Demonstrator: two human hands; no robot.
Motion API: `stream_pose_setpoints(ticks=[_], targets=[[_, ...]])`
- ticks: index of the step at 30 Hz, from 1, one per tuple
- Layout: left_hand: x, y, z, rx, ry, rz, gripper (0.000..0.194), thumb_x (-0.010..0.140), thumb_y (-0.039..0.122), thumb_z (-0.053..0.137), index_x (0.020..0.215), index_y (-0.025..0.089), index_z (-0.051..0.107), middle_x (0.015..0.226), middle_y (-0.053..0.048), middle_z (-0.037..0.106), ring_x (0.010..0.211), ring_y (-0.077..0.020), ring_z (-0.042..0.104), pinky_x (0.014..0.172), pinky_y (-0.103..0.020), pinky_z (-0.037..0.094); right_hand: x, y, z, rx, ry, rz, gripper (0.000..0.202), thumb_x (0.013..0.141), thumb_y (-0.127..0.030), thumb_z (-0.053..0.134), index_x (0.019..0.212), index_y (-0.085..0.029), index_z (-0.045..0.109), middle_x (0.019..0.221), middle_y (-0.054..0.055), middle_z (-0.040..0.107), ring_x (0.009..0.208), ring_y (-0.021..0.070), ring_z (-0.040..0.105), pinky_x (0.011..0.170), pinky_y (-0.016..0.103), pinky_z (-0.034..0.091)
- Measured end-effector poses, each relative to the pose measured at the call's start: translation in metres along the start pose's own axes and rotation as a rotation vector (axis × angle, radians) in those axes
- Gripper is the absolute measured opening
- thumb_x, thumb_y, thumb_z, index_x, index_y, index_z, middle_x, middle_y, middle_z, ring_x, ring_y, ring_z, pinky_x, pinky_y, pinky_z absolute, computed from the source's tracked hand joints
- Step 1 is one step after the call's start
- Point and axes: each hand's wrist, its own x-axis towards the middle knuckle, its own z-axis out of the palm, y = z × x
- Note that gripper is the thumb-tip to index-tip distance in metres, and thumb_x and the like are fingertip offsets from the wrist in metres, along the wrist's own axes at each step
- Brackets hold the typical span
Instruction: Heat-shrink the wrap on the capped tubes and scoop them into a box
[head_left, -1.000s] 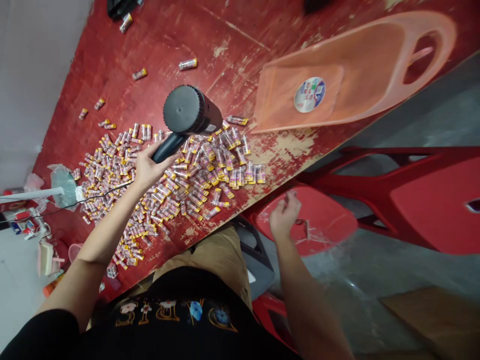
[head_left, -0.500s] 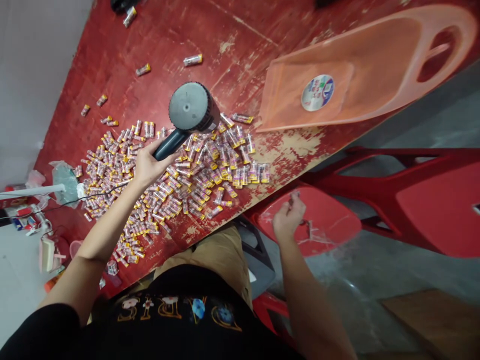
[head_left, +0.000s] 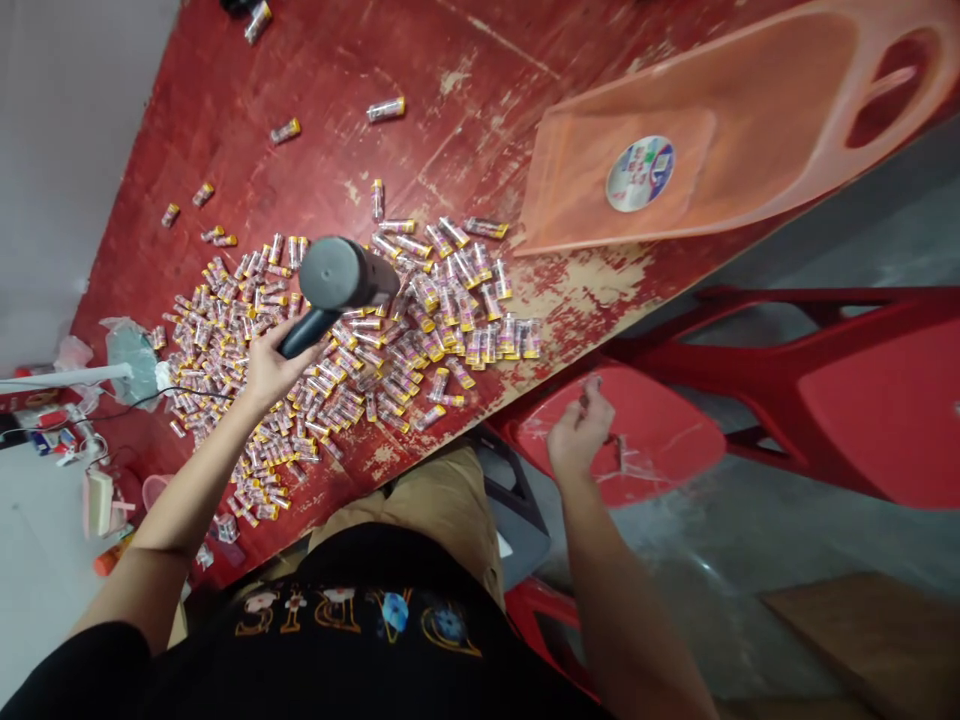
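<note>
My left hand [head_left: 271,368] grips the handle of a black heat gun [head_left: 337,278], whose round body hangs just above a wide pile of small labelled tubes [head_left: 352,340] spread over the worn red table [head_left: 420,120]. My right hand [head_left: 577,438] hovers off the table's edge, over the seat of a red plastic chair [head_left: 645,440], fingers loosely curled with nothing visible in them. A thin black cord [head_left: 187,395] runs leftward from the gun across the tubes.
An orange plastic scoop [head_left: 750,130] with a round sticker lies on the table at the upper right. A few stray tubes [head_left: 385,108] lie farther back. Another red chair [head_left: 885,400] stands at the right. Clutter sits on the floor at the left.
My left hand has carried the heat gun leftward and lower over the pile, uncovering tubes that were under it. My right hand has barely moved.
</note>
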Motion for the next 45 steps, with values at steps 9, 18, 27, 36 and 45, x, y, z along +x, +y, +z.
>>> stream_pose_setpoints(ticks=[9,18,27,36,45], targets=[[0.002,0.004,0.005,-0.024,-0.041,-0.003,0.058,0.069,0.052,0.083,0.111,0.012,0.075,0.096,-0.007,0.077,0.086,-0.0225,0.072,0.079,-0.03,0.058,-0.009,-0.043,0.0,0.018,0.032,-0.212,0.052,0.098,-0.036,0.03,0.138,-0.011,0.052,0.138,0.024,0.053,0.137,0.0312,0.046,0.118,0.051,0.033],[-0.019,0.003,0.01,-0.091,-0.024,-0.108,0.063,0.068,0.055,0.084,0.113,0.011,0.075,0.098,-0.008,0.077,0.088,-0.0236,0.073,0.083,-0.033,0.059,0.021,-0.161,0.077,-0.191,-0.197,-0.569,0.081,0.098,-0.057,0.039,0.159,-0.007,0.021,0.165,0.025,0.013,0.154,0.0363,0.012,0.12,0.058,0.025],[-0.036,0.005,-0.004,-0.085,0.035,-0.146,0.066,0.065,0.057,0.085,0.111,0.01,0.075,0.096,-0.008,0.078,0.089,-0.0254,0.074,0.085,-0.035,0.06,-0.001,-0.207,0.149,-0.189,-0.302,-0.627,0.055,0.1,-0.036,0.041,0.15,-0.013,0.042,0.166,0.019,0.016,0.154,0.0366,0.008,0.12,0.062,0.021],[-0.04,-0.008,-0.008,-0.051,-0.05,-0.103,0.063,0.068,0.054,0.084,0.111,0.01,0.075,0.1,-0.009,0.078,0.089,-0.0243,0.074,0.085,-0.034,0.06,-0.075,-0.206,0.137,-0.057,-0.66,-0.855,0.049,0.099,-0.015,0.033,0.144,-0.009,0.05,0.157,0.018,0.04,0.153,0.0283,0.02,0.125,0.057,0.021],[-0.087,-0.012,0.035,0.048,-0.024,-0.083,0.051,0.082,0.046,0.075,0.123,0.017,0.07,0.112,-0.009,0.077,0.097,-0.0244,0.075,0.091,-0.036,0.059,-0.15,-0.144,0.007,0.475,-0.469,-0.112,0.037,0.1,-0.039,0.045,0.126,-0.02,0.062,0.119,0.015,0.066,0.109,0.0251,0.064,0.101,0.051,0.051]])
